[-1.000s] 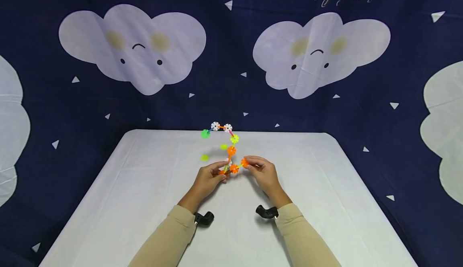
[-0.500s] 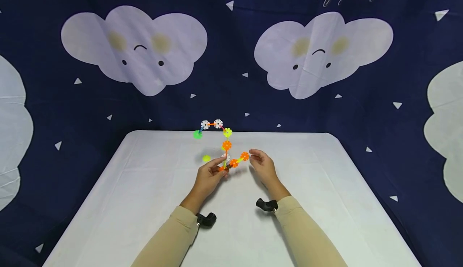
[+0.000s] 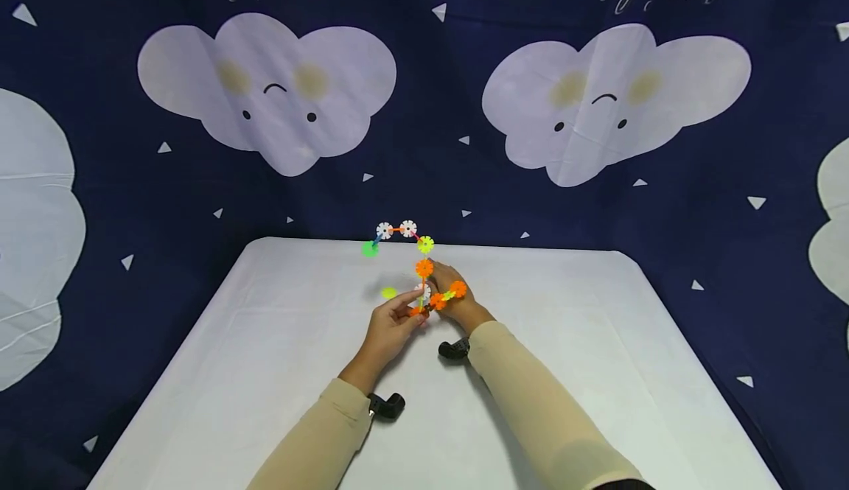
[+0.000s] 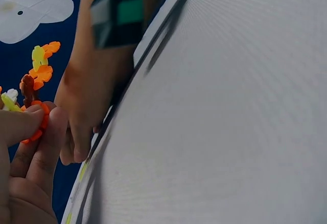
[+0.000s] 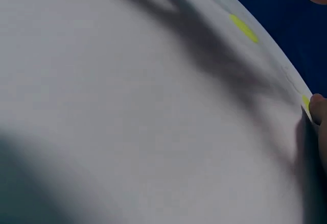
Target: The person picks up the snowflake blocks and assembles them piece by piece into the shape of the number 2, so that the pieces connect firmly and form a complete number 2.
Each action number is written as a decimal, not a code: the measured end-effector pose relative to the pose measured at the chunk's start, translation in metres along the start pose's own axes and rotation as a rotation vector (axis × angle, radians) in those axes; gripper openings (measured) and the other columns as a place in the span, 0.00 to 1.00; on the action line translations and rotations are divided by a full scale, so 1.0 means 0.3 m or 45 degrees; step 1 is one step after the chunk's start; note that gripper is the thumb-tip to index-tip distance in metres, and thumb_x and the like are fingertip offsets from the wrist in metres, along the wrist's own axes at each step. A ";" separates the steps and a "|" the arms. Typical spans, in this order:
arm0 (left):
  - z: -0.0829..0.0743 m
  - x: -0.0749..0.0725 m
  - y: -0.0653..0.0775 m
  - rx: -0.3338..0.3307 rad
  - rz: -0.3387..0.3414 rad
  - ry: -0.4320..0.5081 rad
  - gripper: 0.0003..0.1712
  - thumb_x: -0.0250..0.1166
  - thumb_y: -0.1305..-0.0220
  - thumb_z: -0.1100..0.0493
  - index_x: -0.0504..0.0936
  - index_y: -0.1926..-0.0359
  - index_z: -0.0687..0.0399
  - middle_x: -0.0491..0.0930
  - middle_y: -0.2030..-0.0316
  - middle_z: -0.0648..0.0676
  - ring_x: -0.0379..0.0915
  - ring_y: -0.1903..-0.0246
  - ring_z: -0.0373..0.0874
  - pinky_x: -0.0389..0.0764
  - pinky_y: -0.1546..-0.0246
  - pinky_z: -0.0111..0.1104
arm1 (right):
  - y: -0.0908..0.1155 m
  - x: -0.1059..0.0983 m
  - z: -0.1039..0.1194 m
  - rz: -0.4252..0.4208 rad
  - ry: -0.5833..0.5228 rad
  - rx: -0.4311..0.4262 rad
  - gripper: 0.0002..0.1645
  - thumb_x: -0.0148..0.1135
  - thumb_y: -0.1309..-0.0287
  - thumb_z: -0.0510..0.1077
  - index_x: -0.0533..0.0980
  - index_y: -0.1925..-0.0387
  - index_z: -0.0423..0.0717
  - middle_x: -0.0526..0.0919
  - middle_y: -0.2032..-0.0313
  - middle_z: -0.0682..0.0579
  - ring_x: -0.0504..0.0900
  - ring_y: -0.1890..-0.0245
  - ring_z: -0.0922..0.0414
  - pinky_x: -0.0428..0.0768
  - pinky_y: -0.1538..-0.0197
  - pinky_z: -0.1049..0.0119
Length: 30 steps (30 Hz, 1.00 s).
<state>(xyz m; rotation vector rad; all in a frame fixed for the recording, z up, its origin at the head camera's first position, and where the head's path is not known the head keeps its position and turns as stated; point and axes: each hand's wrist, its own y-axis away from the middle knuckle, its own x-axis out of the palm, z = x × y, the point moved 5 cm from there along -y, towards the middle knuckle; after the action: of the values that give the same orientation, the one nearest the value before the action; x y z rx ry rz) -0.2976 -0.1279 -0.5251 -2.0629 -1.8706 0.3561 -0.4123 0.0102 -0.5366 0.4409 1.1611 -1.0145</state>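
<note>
A chain of snowflake discs (image 3: 424,267) in green, white, yellow and orange rises in an arch, with a short branch ending in an orange disc (image 3: 458,289). My left hand (image 3: 385,331) pinches a low orange disc (image 4: 43,117) between thumb and fingers. Behind the chain is my right hand (image 3: 466,309), partly covered by the branch; in the left wrist view its fingers (image 4: 79,145) point down toward the table. Two loose yellow discs (image 5: 243,27) lie flat in the right wrist view, one right by a fingertip (image 5: 318,109).
A white-covered table (image 3: 564,372) spreads beneath both hands. One loose yellow disc (image 3: 388,293) shows left of the chain in the head view. Behind the table hangs a dark blue cloth (image 3: 431,107) printed with clouds. A black wrist camera (image 3: 388,407) sits on the left wrist.
My right hand has let go of the orange disc at the branch's end and moved left, behind the chain. My left hand keeps its hold.
</note>
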 end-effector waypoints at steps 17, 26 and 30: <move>-0.002 0.002 -0.001 -0.001 -0.010 -0.042 0.30 0.69 0.38 0.82 0.80 0.35 0.68 0.80 0.41 0.67 0.84 0.64 0.61 0.90 0.61 0.43 | 0.106 -0.070 -0.002 -0.223 -0.534 0.019 0.11 0.73 0.40 0.31 0.88 0.56 0.38 0.83 0.55 0.49 0.83 0.53 0.48 0.83 0.45 0.54; -0.012 0.006 -0.004 -0.013 -0.014 -0.075 0.29 0.70 0.38 0.81 0.80 0.35 0.69 0.83 0.46 0.68 0.84 0.63 0.64 0.88 0.61 0.32 | 0.293 -0.152 -0.125 -0.323 -0.968 0.140 0.16 0.77 0.43 0.29 0.87 0.52 0.33 0.82 0.50 0.43 0.84 0.54 0.48 0.85 0.49 0.65; -0.008 0.010 -0.003 -0.036 -0.007 -0.097 0.29 0.70 0.38 0.81 0.80 0.35 0.69 0.84 0.48 0.65 0.84 0.63 0.62 0.88 0.61 0.33 | 0.358 -0.205 -0.165 -0.373 -1.119 0.194 0.18 0.76 0.41 0.29 0.86 0.48 0.32 0.81 0.47 0.39 0.82 0.52 0.49 0.84 0.50 0.71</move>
<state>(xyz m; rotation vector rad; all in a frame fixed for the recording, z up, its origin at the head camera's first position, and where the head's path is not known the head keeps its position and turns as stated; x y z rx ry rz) -0.2972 -0.1249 -0.5223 -2.0898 -1.9348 0.4146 -0.3520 0.1280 -0.5212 -0.0838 0.3572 -1.3606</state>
